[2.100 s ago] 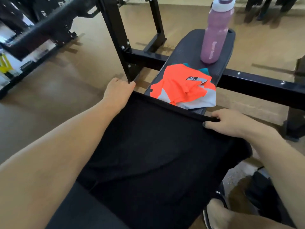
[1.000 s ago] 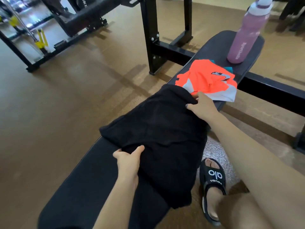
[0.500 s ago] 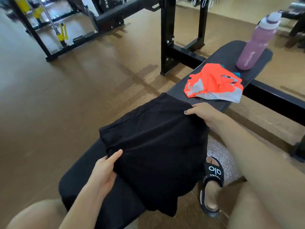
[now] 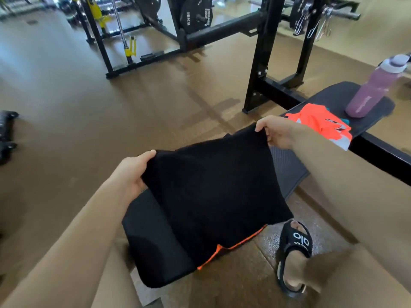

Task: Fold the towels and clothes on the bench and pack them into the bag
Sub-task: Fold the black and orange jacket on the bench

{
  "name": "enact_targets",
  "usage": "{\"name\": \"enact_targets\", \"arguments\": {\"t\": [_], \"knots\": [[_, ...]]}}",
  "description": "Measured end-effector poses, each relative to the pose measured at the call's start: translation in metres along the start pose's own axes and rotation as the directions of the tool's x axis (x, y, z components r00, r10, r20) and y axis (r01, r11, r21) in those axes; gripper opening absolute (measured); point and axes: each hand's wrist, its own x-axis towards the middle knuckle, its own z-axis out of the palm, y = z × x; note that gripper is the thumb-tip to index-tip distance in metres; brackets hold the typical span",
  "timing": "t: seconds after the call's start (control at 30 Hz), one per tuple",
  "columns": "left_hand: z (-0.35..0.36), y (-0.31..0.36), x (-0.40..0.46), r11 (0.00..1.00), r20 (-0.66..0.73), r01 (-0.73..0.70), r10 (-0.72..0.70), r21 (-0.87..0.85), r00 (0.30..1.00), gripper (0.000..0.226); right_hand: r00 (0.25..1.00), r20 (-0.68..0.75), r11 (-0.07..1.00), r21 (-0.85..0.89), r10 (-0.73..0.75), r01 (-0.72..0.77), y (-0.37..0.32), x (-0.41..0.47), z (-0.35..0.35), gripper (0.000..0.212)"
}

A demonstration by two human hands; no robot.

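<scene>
Both hands, left (image 4: 133, 172) and right (image 4: 278, 132), pinch the black cloth's (image 4: 213, 192) top corners, hanging it flat above the desk (image 4: 289, 165) for folding, orange shirt (image 4: 320, 123) at two o'clock.

We've got a matt black cloth (image 4: 213, 192) w/ orange trim, soft-looking. Bench (image 4: 287, 167) pad looks like textured vinyl, matt. Bottle (image 4: 369, 92) is smooth purple plastic. Rack frame (image 4: 259, 63) is black painted metal, floor (image 4: 111, 112) kinda glossy.

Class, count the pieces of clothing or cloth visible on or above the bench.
2: the black garment, held up by the left hand and right hand; the orange garment lying on the bench. Teal beneath may be another.
</scene>
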Motion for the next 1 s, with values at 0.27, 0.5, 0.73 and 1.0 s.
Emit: {"name": "enact_targets", "arguments": {"t": [0.27, 0.5, 0.73, 1.0], "knots": [[-0.038, 0.065, -0.030, 0.935, -0.102, -0.343, 0.351, 0.087, 0.931, 0.013, 0.966, -0.127, 0.938, 0.240, -0.224, 0.249, -0.065, -0.018, 0.034, 0.008], [-0.036, -0.078, -0.059, 0.960, -0.018, -0.269, 0.271, 0.081, 0.962, 0.012, 0.966, -0.204, 0.982, -0.131, -0.159, 0.134, 0.051, -0.022, 0.022, 0.039], [-0.024, -0.212, -0.078, 0.978, 0.027, 0.012, -0.018, 0.211, 0.999, 0.011, 0.993, -0.118, 0.852, -0.519, 0.000, -0.062, 0.160, -0.050, 0.017, 0.038], [-0.033, -0.186, -0.042, 0.923, -0.066, 0.155, -0.141, 0.352, 0.988, 0.055, 0.993, -0.118, 0.860, -0.509, -0.022, -0.041, 0.150, -0.031, 0.019, 0.050]]}}
